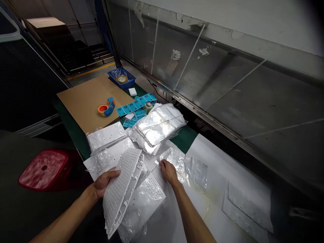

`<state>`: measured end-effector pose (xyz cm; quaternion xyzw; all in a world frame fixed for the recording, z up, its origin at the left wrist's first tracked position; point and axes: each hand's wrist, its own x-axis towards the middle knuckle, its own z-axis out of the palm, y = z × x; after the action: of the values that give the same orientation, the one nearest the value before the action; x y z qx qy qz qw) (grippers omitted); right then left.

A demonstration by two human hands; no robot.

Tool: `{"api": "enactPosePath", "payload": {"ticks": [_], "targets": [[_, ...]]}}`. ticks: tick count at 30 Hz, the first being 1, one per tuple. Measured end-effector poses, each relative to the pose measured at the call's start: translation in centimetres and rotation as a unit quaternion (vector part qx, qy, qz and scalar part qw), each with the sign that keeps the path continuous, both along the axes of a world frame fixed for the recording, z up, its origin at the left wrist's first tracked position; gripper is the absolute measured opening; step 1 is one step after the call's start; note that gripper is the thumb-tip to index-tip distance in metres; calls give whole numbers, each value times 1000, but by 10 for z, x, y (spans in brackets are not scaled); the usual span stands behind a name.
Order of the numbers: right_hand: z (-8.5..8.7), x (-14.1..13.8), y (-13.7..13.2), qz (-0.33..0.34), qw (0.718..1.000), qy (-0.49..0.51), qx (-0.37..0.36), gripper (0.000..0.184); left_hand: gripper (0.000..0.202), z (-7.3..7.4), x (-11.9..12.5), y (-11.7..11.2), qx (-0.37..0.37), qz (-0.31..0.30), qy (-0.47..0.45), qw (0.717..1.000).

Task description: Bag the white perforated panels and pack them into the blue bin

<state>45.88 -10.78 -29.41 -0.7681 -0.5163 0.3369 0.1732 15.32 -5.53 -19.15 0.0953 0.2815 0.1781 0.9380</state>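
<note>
My left hand (pixel 106 182) grips the edge of a white perforated plastic panel (pixel 121 195), which is lifted and tilted above the table. My right hand (pixel 169 172) pinches a clear plastic bag (pixel 174 162) lying flat on a white sheet (pixel 194 199). Several other white panels in clear bags (pixel 113 153) lie beneath and beyond my hands, overlapping one another. Farther forward, a tied stack of clear bags (pixel 158 128) rests on the table.
Beyond the stack are a cardboard sheet (pixel 86 101), an orange-and-blue tape dispenser (pixel 106 108), blue labels (pixel 135 106) and a blue tray (pixel 121 78) holding a tape roll. A red stool top (pixel 43 170) sits left, and a scuffed metal wall (pixel 227 84) runs along the right.
</note>
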Motion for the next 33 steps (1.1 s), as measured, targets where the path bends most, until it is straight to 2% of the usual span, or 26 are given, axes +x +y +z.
{"api": "enactPosePath", "payload": {"ticks": [4, 8, 11, 14, 18, 22, 25, 29, 33], "targets": [[20, 6, -10, -37, 999, 13, 35, 28, 45, -4, 38, 20, 5, -17, -30, 999], [53, 10, -21, -61, 995, 25, 77, 33, 43, -12, 91, 39, 0, -79, -56, 995], [78, 13, -24, -69, 991, 23, 109, 29, 39, -16, 123, 43, 0, -116, -70, 991], [93, 14, -23, -81, 987, 9, 140, 25, 39, -16, 140, 40, 5, -133, -79, 988], [102, 10, -23, -100, 979, 5, 180, 13, 40, -17, 145, 33, 10, -131, -79, 988], [101, 1, -25, -116, 966, 9, 229, 16, 47, -23, 141, 28, 6, -118, -87, 989], [101, -4, -25, -94, 961, -5, 259, 13, 54, -25, 138, 23, -2, -120, -94, 988], [105, -6, -21, -57, 963, -12, 261, 14, 53, -25, 135, 18, -16, -109, -114, 987], [111, -4, -19, -53, 967, -4, 249, 17, 49, -25, 134, 15, -51, -85, -126, 987]]}}
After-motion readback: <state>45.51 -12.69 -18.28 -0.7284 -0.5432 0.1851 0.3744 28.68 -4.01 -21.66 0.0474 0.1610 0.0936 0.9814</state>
